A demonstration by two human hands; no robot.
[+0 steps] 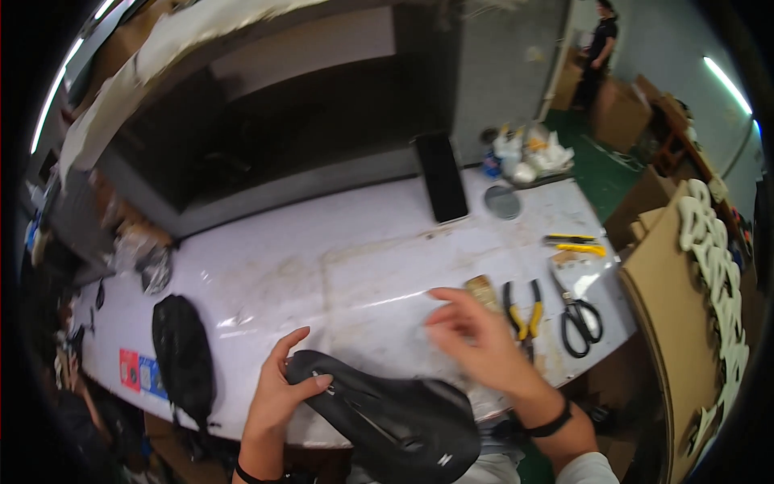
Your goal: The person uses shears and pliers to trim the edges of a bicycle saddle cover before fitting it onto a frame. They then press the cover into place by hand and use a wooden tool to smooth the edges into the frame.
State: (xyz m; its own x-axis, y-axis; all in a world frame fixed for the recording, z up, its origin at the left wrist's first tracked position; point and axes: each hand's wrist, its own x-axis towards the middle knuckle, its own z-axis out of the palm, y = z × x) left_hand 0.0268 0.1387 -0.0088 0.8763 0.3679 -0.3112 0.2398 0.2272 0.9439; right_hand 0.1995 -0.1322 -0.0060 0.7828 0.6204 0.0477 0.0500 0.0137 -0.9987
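Note:
A black bicycle saddle [403,419] is tilted over the table's near edge, its narrow nose toward the far left. My left hand [282,383] grips that nose, thumb on top; the fingers beneath are partly hidden. Off to the right of the saddle, my right hand [476,335] hovers with its index finger stretched out and the others loosely bent, slightly blurred. Nothing shows in it. Close by that hand lie a small tan block [482,292] and pliers with black and yellow handles [525,315].
Black-handled scissors [580,323] and yellow utility knives [579,247] lie at the right. Farther back are a black phone [442,179], a grey disc [502,202] and plastic bags [536,153]. A black pouch [184,355] lies left. Cardboard [673,298] stands beside the table; a person [598,56] stands far off.

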